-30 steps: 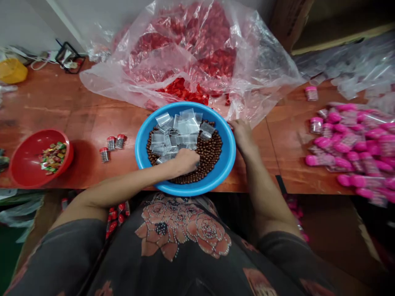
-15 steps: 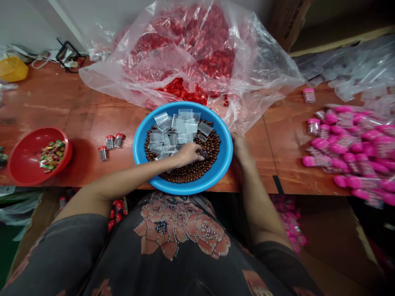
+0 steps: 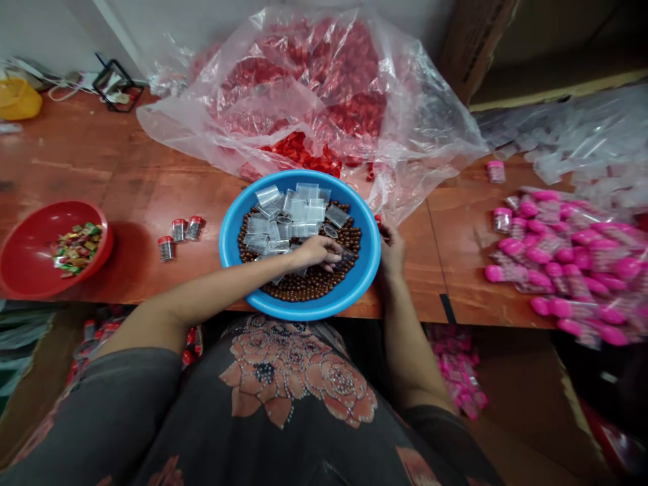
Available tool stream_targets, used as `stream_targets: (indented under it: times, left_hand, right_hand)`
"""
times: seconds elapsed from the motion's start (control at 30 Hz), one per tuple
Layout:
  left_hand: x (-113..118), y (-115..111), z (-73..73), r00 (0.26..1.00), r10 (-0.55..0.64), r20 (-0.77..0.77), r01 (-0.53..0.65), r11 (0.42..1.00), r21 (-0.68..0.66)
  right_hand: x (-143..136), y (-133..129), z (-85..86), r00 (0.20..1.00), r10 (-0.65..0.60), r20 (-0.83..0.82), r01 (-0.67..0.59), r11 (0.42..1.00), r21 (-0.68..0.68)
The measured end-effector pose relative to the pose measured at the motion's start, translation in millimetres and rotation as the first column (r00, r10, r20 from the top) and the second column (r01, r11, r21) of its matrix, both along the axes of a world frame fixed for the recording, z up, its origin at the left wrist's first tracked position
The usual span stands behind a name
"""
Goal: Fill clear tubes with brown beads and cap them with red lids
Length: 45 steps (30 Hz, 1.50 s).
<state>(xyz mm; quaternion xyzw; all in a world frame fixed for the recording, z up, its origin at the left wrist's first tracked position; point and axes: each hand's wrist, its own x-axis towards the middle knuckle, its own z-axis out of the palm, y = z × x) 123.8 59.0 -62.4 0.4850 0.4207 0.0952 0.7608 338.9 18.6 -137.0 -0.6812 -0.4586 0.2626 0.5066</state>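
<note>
A blue basin [image 3: 233,283] holds brown beads [image 3: 298,287] and a heap of small clear containers [image 3: 304,209]. Over the beads in its right half, my left hand [image 3: 320,253] is closed around a clear container [image 3: 344,256]. My right hand [image 3: 391,251] is beside the basin's right rim, its fingers pinched on a small red cap [image 3: 378,219]. Behind the basin lie loose red caps [image 3: 308,158], spilling from a large clear plastic bag [image 3: 425,115].
At the left are a red bowl [image 3: 23,250] of wrapped sweets and several red-capped jars [image 3: 179,230]. Pink-capped containers [image 3: 572,256] pile up at the right, near clear plastic pieces [image 3: 597,142]. A yellow container [image 3: 20,99] stands far left.
My left hand has shifted slightly right over the beads, and the clear container shows more plainly. A red cap now shows at my right hand's fingertips. The whole view has shifted a little.
</note>
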Motion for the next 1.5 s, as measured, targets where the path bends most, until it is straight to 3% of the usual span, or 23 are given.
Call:
stream_targets:
  times: [0.13, 0.27, 0.43, 0.5, 0.63, 0.83, 0.93, 1.03, 1.17, 1.3, 1.43, 1.5]
  left_hand:
    - [-1, 1, -1.9, 0.999, 0.003, 0.049, -0.001, 0.999, -0.047]
    - [-3, 1, 2.9, 0.988, 0.023, 0.153, -0.004, 0.992, -0.123]
    - [-13, -1, 33.7, 0.941, 0.060, 0.333, -0.016, 0.991, -0.135]
    - [-21, -2, 49.1, 0.927, 0.112, 0.359, -0.070, 0.989, -0.129]
    - [-37, -6, 69.2, 0.933, 0.202, 0.299, -0.169, 0.977, -0.131]
    - [-56, -19, 79.5, 0.950, 0.122, 0.287, -0.140, 0.989, 0.043]
    - [-64, -24, 83.3, 0.955, 0.110, 0.276, -0.136, 0.987, 0.080]
    - [-71, -26, 84.0, 0.957, 0.108, 0.269, -0.133, 0.988, 0.075]
    - [-78, -27, 80.8, 0.951, 0.120, 0.284, -0.145, 0.987, 0.069]
    - [-81, -29, 77.8, 0.969, 0.126, 0.213, -0.164, 0.971, 0.172]
    - [-83, -31, 77.7, 0.979, 0.114, 0.171, -0.166, 0.930, 0.327]
    - [-84, -33, 78.4, 0.982, 0.113, 0.153, -0.162, 0.916, 0.367]
  right_hand:
    - [-2, -3, 1.9, 0.969, -0.086, -0.232, 0.110, 0.990, 0.092]
    - [-2, -11, 18.8, 0.833, -0.084, -0.547, 0.190, 0.972, 0.140]
    - [-1, -28, 50.0, 0.679, -0.093, -0.728, 0.232, 0.968, 0.093]
    - [-1, -34, 61.7, 0.674, -0.063, -0.736, 0.206, 0.973, 0.106]
    - [-12, -38, 86.8, 0.783, 0.003, -0.622, 0.090, 0.989, 0.118]
    - [-50, -42, 123.8, 0.878, 0.181, -0.443, -0.155, 0.983, 0.093]
    - [-65, -42, 133.4, 0.910, 0.278, -0.307, -0.268, 0.961, 0.073]
    - [-77, -38, 137.1, 0.927, 0.305, -0.220, -0.297, 0.952, 0.071]
    - [-89, -34, 138.9, 0.931, 0.319, -0.180, -0.312, 0.948, 0.067]
    - [-96, -35, 142.5, 0.917, 0.397, 0.038, -0.399, 0.916, 0.040]
    - [-98, -38, 146.6, 0.835, 0.463, 0.298, -0.481, 0.876, -0.013]
    - [-97, -40, 147.7, 0.747, 0.490, 0.449, -0.519, 0.852, -0.068]
